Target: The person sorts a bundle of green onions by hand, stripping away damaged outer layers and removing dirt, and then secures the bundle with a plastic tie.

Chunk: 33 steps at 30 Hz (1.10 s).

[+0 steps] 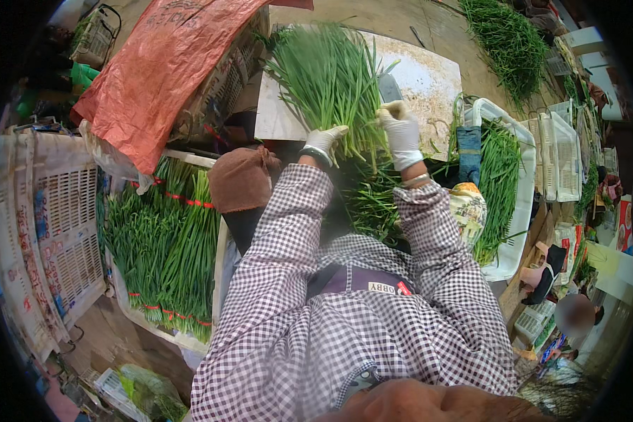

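Note:
A large loose bunch of garlic chives point(330, 77) lies across the pale board point(432, 77), its leafy tops pointing away from me. My left hand point(323, 143), in a white glove, is closed round the stem ends at the bunch's near left. At the right edge of the stems, my right hand point(401, 133), also gloved, has its fingers pinched together. Whatever it pinches is too small to make out. Just beyond the right fingers a flat grey blade-like piece point(389, 88) lies on the board. More loose chives point(369, 200) sit below my hands, against my checked smock.
To the left stands a crate of chives point(165, 246) tied with red bands, beside a brown cloth-covered object point(243, 179). A red sheet point(148, 70) drapes over crates. A white crate point(517, 232) of greens is on the right. A green heap point(506, 42) covers the far-right floor.

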### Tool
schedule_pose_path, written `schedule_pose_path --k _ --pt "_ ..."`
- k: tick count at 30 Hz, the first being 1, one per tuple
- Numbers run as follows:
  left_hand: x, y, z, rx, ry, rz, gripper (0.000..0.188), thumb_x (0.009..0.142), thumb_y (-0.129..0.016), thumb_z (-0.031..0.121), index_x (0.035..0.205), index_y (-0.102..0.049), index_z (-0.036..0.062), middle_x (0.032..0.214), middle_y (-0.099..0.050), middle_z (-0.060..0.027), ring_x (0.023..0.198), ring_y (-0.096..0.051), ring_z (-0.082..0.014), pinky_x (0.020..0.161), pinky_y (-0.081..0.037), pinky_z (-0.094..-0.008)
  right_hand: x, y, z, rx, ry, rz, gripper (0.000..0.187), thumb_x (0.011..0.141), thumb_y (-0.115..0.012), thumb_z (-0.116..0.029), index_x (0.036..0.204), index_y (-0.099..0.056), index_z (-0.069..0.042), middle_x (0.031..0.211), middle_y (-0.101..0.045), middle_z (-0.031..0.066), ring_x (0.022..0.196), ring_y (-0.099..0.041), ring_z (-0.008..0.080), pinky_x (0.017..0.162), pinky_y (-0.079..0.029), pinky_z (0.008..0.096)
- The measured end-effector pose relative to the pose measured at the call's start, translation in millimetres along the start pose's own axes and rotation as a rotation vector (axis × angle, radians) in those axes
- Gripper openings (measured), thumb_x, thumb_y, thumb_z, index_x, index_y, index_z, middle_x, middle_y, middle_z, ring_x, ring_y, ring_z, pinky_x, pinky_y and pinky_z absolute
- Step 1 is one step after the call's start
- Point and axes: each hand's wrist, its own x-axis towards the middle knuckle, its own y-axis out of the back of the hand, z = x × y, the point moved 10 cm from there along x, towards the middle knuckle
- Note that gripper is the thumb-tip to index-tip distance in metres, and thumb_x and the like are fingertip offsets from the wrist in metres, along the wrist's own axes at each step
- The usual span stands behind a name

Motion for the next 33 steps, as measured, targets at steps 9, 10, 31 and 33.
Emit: schedule_pose_path --k 9,10,31,33 --pt "12 10 -6 -0.041 -0.015 0.044 0.022 0.073 -0.079 0.025 0.074 -0.065 0.0076 0.057 -0.049 -0.001 0.047 -0.042 -0.0139 0.045 -0.032 -0.0298 -71 0 36 -1.073 -0.163 -0.427 0.02 0.078 -0.066 -0.031 0.082 -0.069 -0.012 0.083 -0.068 0.0118 0.079 -0.064 0.0333 0.074 -0.052 0.0384" --pt "10 5 -4 -0.069 -0.024 -0.004 0.02 0.075 -0.077 0.024 0.074 -0.065 0.0084 0.057 -0.049 -0.0003 0.047 -0.042 -0.0136 0.044 -0.032 -0.0294 -68 -4 29 -0.971 -0.119 -0.351 0.021 0.078 -0.066 -0.032 0.084 -0.069 -0.012 0.085 -0.068 0.0114 0.081 -0.065 0.0325 0.074 -0.051 0.0383" --pt "-7 -10 -17 -0.175 -0.076 -0.014 0.014 0.086 -0.066 0.024 0.085 -0.067 0.0105 0.054 -0.048 0.0051 0.043 -0.038 -0.0085 0.041 -0.028 -0.0253 -83 -48 89 -0.081 -0.548 -0.27 0.019 0.089 -0.059 -0.018 0.09 -0.067 -0.001 0.073 -0.067 0.0056 0.062 -0.064 0.0121 0.052 -0.051 0.0249" --pt "5 -8 -31 -0.179 -0.038 -0.037 0.017 0.09 -0.06 0.023 0.096 -0.068 0.0083 0.057 -0.052 0.0023 0.044 -0.04 -0.0096 0.041 -0.03 -0.0253 -90 -52 98 0.07 -0.634 -0.228 0.02 0.092 -0.057 -0.016 0.091 -0.065 0.002 0.075 -0.066 0.0059 0.06 -0.063 0.0119 0.05 -0.049 0.0229"
